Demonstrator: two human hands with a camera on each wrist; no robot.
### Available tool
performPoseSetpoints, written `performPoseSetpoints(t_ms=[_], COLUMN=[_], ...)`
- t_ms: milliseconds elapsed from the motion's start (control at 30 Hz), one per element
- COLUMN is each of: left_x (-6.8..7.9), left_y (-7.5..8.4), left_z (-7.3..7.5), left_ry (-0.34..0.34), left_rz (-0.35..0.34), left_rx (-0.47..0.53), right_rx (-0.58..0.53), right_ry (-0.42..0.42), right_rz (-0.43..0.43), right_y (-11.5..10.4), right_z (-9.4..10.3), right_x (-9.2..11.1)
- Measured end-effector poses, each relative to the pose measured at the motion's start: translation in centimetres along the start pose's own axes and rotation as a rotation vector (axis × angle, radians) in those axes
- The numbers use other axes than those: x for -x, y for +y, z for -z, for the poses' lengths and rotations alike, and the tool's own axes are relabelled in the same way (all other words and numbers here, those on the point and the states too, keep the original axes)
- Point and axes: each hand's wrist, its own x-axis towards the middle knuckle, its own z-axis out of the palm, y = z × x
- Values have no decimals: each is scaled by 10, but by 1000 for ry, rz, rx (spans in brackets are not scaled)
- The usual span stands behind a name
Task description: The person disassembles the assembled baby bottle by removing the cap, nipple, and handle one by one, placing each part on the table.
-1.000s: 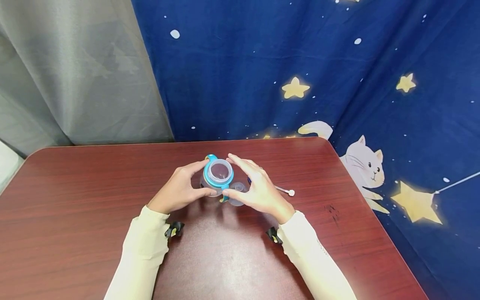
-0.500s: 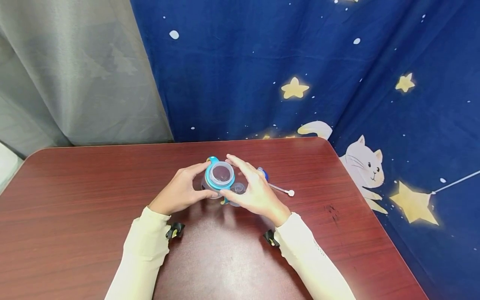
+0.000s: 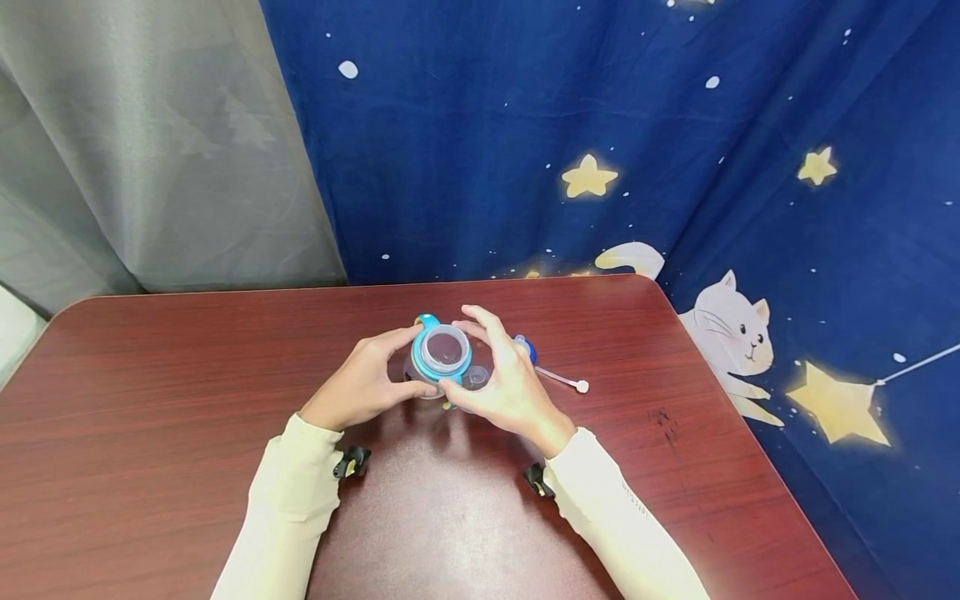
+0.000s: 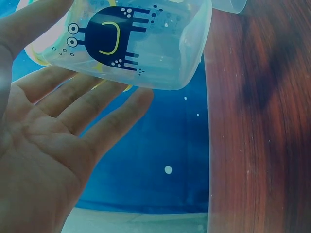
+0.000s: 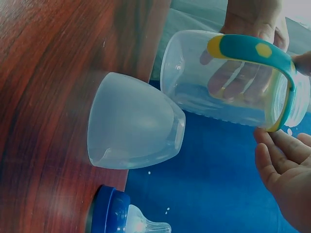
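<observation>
A clear baby bottle (image 4: pixel 165 48) with a dark printed creature on its side stands upright on the table, its mouth uncovered. My left hand (image 3: pixel 363 375) grips the bottle's body between thumb and fingers. Around the neck sits a teal and yellow handle ring (image 5: pixel 243 48). My right hand (image 3: pixel 510 383) holds this ring, thumb on the near side and fingers on the far side, with the index finger lifted. A clear dome cap (image 5: pixel 131 121) stands beside the bottle, partly hidden under the right hand in the head view.
Right of the right hand lies a blue collar with a clear nipple (image 5: pixel 112 211). A thin white straw (image 3: pixel 557 377) with a weighted end extends from it. The dark red table's (image 3: pixel 187 375) far edge is close behind the bottle, before a blue curtain (image 3: pixel 480 150).
The bottle has shifted slightly right and nearer. My right hand has moved a little left and its index finger has lifted, uncovering the blue nipple collar.
</observation>
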Motion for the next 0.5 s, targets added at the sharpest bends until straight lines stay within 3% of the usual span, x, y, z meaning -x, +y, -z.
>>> performPoseSetpoints(t_ms=[500], left_x=[-1], left_y=[-1], left_z=[1], left_ry=[4], left_rz=[-22], left_rx=[-19], right_rx=[19], right_ry=[12], right_rz=[28], right_y=[-3], right_z=[-2], right_x=[-1])
